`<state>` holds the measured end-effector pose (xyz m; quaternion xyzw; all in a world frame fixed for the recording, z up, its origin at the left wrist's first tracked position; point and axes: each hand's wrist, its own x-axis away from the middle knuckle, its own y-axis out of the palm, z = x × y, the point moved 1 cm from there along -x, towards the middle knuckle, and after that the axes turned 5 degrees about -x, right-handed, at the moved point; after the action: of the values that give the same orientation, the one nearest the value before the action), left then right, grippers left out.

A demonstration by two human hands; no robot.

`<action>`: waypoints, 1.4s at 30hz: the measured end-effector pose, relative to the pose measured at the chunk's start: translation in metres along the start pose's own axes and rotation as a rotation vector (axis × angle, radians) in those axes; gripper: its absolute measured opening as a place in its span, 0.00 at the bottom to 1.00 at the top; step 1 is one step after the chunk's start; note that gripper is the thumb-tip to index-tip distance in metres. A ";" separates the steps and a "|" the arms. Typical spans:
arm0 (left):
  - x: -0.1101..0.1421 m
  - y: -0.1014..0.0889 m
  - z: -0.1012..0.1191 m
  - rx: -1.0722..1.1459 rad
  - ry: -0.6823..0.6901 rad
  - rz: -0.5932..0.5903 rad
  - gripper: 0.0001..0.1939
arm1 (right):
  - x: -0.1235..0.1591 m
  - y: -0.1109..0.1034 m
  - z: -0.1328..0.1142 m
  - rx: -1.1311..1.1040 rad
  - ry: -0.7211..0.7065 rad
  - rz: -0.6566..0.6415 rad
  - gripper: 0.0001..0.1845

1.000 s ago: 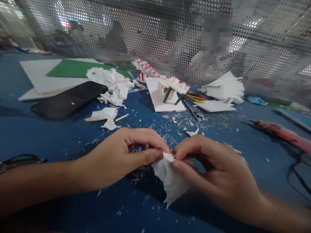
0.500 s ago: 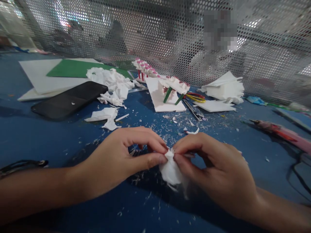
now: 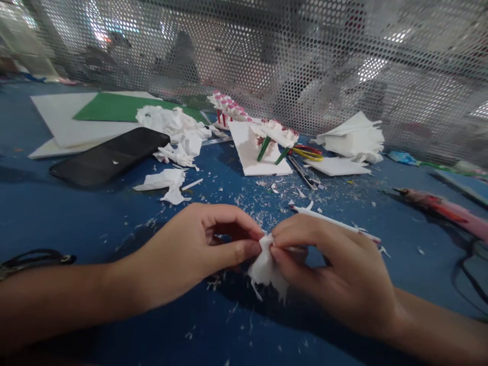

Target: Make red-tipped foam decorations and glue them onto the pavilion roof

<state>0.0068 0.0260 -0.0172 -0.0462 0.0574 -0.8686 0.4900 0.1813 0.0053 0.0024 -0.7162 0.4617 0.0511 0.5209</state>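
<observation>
Between my two hands, a small torn piece of white tissue paper (image 3: 265, 267) hangs just above the blue table (image 3: 160, 335). The thumb and fingertips of my left hand (image 3: 213, 249) pinch its upper left edge. My right hand (image 3: 331, 264) pinches the same piece from the right, close to the left fingertips. A thin white stick (image 3: 339, 219), perhaps a pen or brush, lies partly hidden behind my right hand. White paper shreds are scattered around and beyond both hands.
At left lie a black phone (image 3: 110, 156), crumpled tissue (image 3: 173, 124), and white and green sheets (image 3: 114, 107). Small models on sticks (image 3: 280, 134), scissors (image 3: 305, 152) and a tissue stack (image 3: 353, 137) stand farther back. A pink corded tool (image 3: 442, 206) lies right. A perforated metal screen (image 3: 244, 56) closes the back.
The tissue piece has turned and spread slightly, its ragged lower edge now showing more. My right hand has dropped a little, uncovering more of the white stick behind it.
</observation>
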 end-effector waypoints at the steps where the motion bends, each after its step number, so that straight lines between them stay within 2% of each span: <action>1: 0.000 0.001 0.000 0.022 0.003 -0.006 0.02 | 0.000 0.000 0.000 -0.001 -0.013 -0.002 0.08; 8: 0.004 0.003 -0.001 0.084 0.031 -0.015 0.04 | 0.005 -0.005 0.002 -0.028 -0.111 -0.061 0.06; 13: 0.004 0.001 0.001 -0.038 0.071 -0.029 0.02 | 0.007 -0.006 0.001 -0.024 -0.160 -0.104 0.06; 18: 0.006 0.000 0.006 -0.128 0.196 0.016 0.04 | 0.000 -0.005 -0.005 -0.081 -0.017 -0.037 0.08; 21: 0.007 0.000 0.007 -0.099 0.231 -0.005 0.06 | -0.002 -0.007 -0.008 -0.135 0.027 -0.056 0.07; 28: 0.003 -0.001 0.008 -0.076 0.221 -0.015 0.09 | -0.001 -0.008 -0.004 -0.207 0.127 -0.055 0.03; 35: 0.003 0.003 0.008 0.099 0.165 -0.002 0.11 | 0.000 -0.006 -0.002 -0.179 -0.053 -0.041 0.04; 42: 0.004 0.003 0.006 -0.016 0.259 0.055 0.07 | 0.005 0.000 -0.001 -0.131 -0.167 -0.050 0.04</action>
<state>0.0078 0.0213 -0.0120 0.0641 0.1284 -0.8532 0.5015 0.1836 0.0014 0.0002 -0.7533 0.3941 0.1276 0.5108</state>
